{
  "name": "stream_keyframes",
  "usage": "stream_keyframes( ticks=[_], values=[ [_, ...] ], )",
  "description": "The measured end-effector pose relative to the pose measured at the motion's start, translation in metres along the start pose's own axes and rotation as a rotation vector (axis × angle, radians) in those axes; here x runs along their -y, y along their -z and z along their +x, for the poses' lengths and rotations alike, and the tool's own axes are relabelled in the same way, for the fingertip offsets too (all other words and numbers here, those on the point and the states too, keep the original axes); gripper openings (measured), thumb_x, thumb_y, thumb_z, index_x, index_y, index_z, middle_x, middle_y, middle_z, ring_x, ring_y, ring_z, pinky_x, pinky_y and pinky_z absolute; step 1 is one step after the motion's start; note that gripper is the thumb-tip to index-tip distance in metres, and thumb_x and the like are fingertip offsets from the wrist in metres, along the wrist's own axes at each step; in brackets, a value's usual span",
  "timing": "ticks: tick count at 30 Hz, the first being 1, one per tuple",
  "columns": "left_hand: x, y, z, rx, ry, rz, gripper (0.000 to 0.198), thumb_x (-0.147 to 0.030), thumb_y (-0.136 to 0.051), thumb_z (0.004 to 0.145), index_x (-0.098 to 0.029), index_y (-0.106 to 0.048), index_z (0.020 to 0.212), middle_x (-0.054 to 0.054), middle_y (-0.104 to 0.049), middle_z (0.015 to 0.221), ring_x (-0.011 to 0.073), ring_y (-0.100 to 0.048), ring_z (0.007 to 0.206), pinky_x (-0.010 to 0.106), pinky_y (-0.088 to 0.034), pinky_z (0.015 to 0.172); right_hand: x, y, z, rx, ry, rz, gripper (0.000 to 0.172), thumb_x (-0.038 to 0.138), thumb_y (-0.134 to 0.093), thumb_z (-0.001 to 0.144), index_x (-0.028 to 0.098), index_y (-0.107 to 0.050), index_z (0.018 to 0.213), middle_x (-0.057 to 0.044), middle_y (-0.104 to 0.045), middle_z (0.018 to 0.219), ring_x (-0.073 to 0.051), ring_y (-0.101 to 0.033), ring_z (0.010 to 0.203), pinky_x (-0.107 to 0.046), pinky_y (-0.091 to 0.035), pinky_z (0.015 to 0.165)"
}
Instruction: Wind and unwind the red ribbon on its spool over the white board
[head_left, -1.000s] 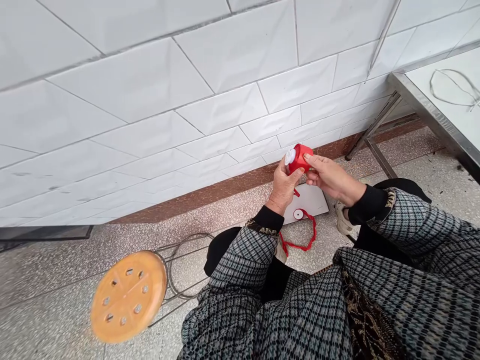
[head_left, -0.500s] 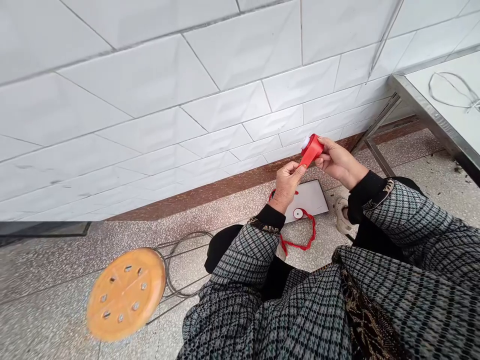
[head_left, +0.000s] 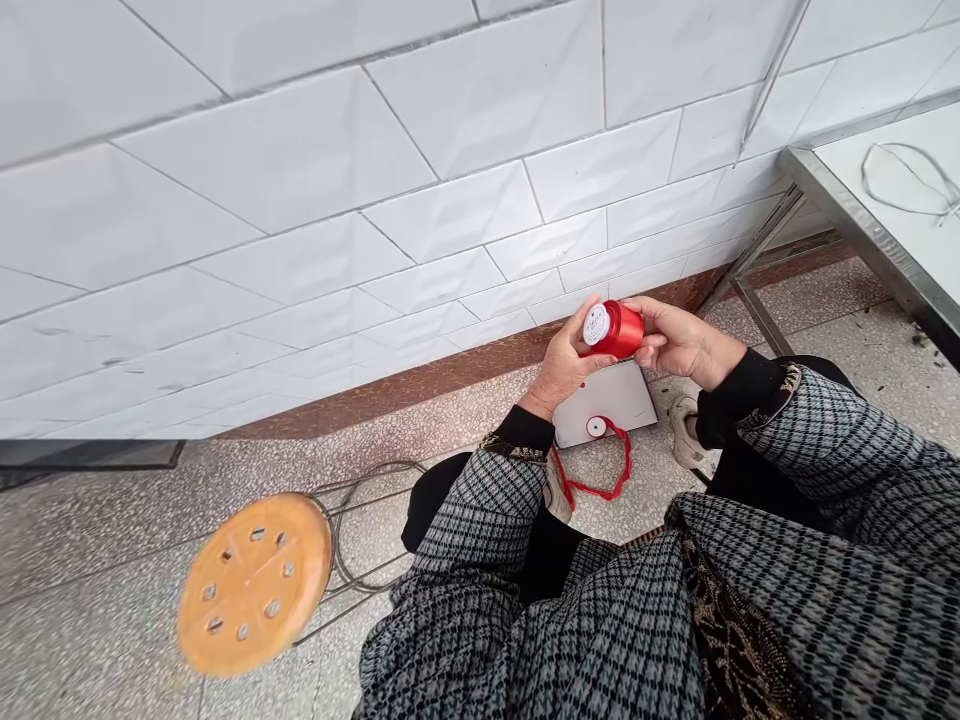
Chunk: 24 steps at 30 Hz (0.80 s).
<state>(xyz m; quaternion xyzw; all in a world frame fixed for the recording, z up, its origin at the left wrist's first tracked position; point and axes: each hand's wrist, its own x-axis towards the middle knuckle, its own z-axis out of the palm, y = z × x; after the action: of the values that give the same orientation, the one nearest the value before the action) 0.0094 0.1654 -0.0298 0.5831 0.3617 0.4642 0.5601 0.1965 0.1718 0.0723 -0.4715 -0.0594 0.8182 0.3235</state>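
Note:
A roll of shiny red ribbon (head_left: 624, 330) on a white spool is held up between both hands, its white end facing left. My left hand (head_left: 564, 362) grips the spool's white end, thumb below and fingers above. At the other end, my right hand (head_left: 679, 340) has its thumb and fingers closed on the roll. Below them a pale flat board or box (head_left: 630, 400) lies on the floor. A small white spool (head_left: 596, 427) rests on it, and a twisted red ribbon (head_left: 624, 470) trails from there towards my left shoe.
An orange round stool (head_left: 255, 585) with thin metal legs lies on its side at the lower left. White tiled wall (head_left: 450, 250) rises in front. At the right stands a metal-framed table (head_left: 892, 230) with a coil of wire (head_left: 907, 180) on top.
The ribbon roll has turned so its white end shows and has come slightly lower. My left hand has moved from the pulled-out strip of ribbon to the spool's end.

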Motion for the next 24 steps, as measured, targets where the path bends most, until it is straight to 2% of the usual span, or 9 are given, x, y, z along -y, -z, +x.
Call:
stream_keyframes(
  ticks=[2,5,8,10,13,15,17,19,24],
  values=[
    [0.002,0.0,-0.001,0.01,-0.019,0.002,0.104,-0.062,-0.102,0.054,-0.019,-0.067,0.142,0.018,-0.068,0.149,0.0399,-0.061,0.143,0.052,-0.05,0.12,-0.003,0.001,-0.001,0.01,-0.017,0.001,0.018,0.014,-0.057,0.102,0.015,-0.061,0.084,0.005,-0.053,0.055,-0.001,-0.015,0.037,-0.009,-0.022,0.029],
    [0.005,-0.008,-0.002,-0.114,-0.007,-0.058,0.097,-0.064,-0.098,0.061,-0.019,-0.067,0.141,0.018,-0.073,0.14,0.0355,-0.067,0.134,0.05,-0.054,0.114,-0.013,0.0,-0.002,0.015,0.111,-0.026,0.018,0.02,-0.061,0.104,0.016,-0.066,0.087,0.005,-0.054,0.056,-0.003,-0.022,0.038,-0.012,-0.031,0.033],
    [0.005,-0.023,-0.002,-0.229,0.065,-0.14,0.083,-0.061,-0.092,0.072,-0.023,-0.066,0.141,0.013,-0.077,0.123,0.028,-0.072,0.117,0.044,-0.06,0.098,-0.027,-0.002,0.0,0.003,0.331,-0.113,0.019,0.028,-0.072,0.101,0.016,-0.07,0.087,0.004,-0.057,0.06,-0.005,-0.035,0.043,-0.016,-0.042,0.042],
    [0.003,-0.032,-0.002,-0.275,0.138,-0.202,0.078,-0.058,-0.092,0.073,-0.024,-0.066,0.139,0.009,-0.077,0.11,0.0224,-0.073,0.097,0.036,-0.06,0.081,-0.033,-0.004,0.004,-0.03,0.425,-0.147,0.026,0.03,-0.077,0.098,0.016,-0.068,0.079,0.005,-0.054,0.057,-0.006,-0.037,0.045,-0.017,-0.043,0.045],
    [-0.001,-0.043,-0.002,-0.347,0.214,-0.271,0.074,-0.056,-0.094,0.071,-0.024,-0.065,0.131,0.006,-0.075,0.106,0.0116,-0.061,0.069,0.025,-0.046,0.057,-0.03,-0.004,0.011,-0.112,0.525,-0.14,0.035,0.025,-0.074,0.101,0.016,-0.062,0.069,0.006,-0.046,0.051,-0.006,-0.037,0.044,-0.017,-0.04,0.045],
    [-0.003,-0.046,-0.001,-0.382,0.234,-0.267,0.063,-0.057,-0.094,0.071,-0.022,-0.067,0.115,0.002,-0.072,0.096,0.0062,-0.048,0.057,0.021,-0.033,0.047,-0.023,-0.002,0.016,-0.153,0.565,-0.136,0.041,0.019,-0.067,0.104,0.016,-0.059,0.065,0.007,-0.04,0.048,-0.006,-0.035,0.043,-0.017,-0.039,0.044],
    [-0.004,-0.047,-0.001,-0.353,0.238,-0.23,0.053,-0.059,-0.092,0.071,-0.019,-0.067,0.095,-0.003,-0.062,0.073,0.0046,-0.037,0.05,0.021,-0.024,0.044,-0.016,0.0,0.02,-0.179,0.567,-0.12,0.044,0.016,-0.062,0.106,0.017,-0.056,0.063,0.007,-0.037,0.047,-0.006,-0.033,0.042,-0.017,-0.038,0.043],
    [-0.005,-0.046,-0.002,-0.299,0.221,-0.202,0.05,-0.06,-0.089,0.072,-0.019,-0.065,0.084,-0.007,-0.049,0.06,0.005,-0.033,0.048,0.022,-0.021,0.045,-0.012,0.001,0.022,-0.197,0.534,-0.091,0.043,0.015,-0.06,0.107,0.018,-0.054,0.065,0.008,-0.037,0.046,-0.007,-0.032,0.041,-0.017,-0.038,0.042],
    [-0.005,-0.041,-0.004,-0.226,0.236,-0.168,0.046,-0.059,-0.085,0.074,-0.019,-0.063,0.076,-0.008,-0.044,0.056,0.0052,-0.03,0.047,0.023,-0.019,0.046,-0.012,-0.002,0.019,-0.196,0.428,-0.021,0.038,0.014,-0.056,0.109,0.019,-0.053,0.071,0.01,-0.033,0.045,-0.005,-0.029,0.038,-0.015,-0.038,0.04]
  ],
)
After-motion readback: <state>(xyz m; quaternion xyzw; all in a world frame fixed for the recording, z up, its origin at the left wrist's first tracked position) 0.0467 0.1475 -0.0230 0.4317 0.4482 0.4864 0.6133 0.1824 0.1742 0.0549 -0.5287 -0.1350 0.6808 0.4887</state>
